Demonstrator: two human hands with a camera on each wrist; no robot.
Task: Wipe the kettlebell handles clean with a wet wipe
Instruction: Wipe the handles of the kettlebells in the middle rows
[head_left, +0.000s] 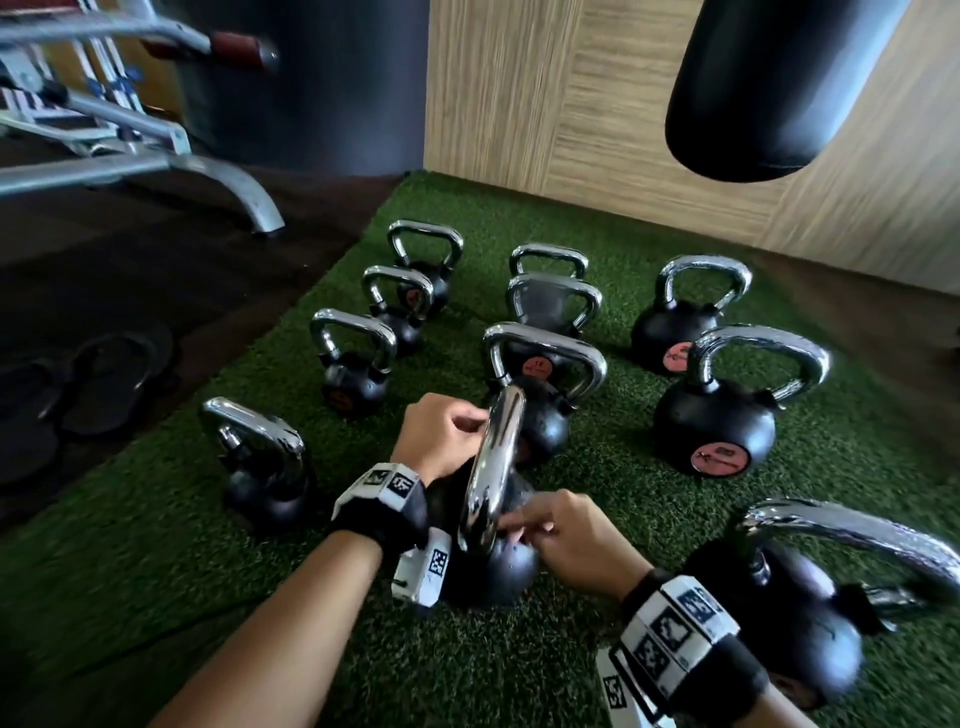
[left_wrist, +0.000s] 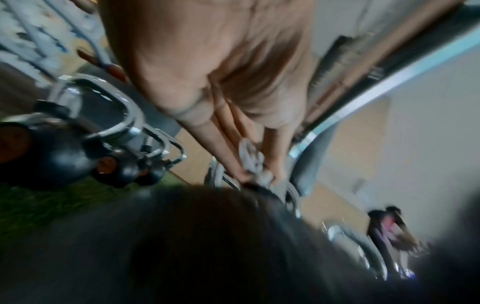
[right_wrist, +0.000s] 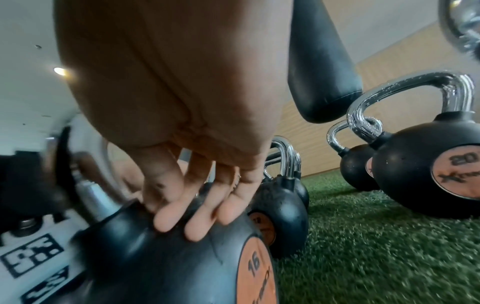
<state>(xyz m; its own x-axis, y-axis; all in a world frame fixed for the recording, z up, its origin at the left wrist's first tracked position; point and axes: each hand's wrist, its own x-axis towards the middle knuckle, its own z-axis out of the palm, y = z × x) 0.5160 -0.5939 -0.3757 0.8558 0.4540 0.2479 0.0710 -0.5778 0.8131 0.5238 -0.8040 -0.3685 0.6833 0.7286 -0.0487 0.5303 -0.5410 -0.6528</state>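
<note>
A black kettlebell marked 16 (right_wrist: 155, 257) stands on the green turf right in front of me, its chrome handle (head_left: 491, 467) edge-on to the head view. My left hand (head_left: 447, 436) is at the upper left side of that handle. In the left wrist view its fingers pinch a crumpled grey-white wet wipe (left_wrist: 253, 160) against the chrome. My right hand (head_left: 566, 535) lies on the ball's top by the handle's base, with its fingers (right_wrist: 176, 216) laid flat on the black rubber and holding nothing.
Several more chrome-handled kettlebells (head_left: 714, 415) stand in rows on the turf (head_left: 260, 597), one close at my right (head_left: 779, 613). A black punching bag (head_left: 769, 88) hangs at top right by the wooden wall. A bench frame (head_left: 208, 171) and sandals (head_left: 104, 384) are on the dark floor at left.
</note>
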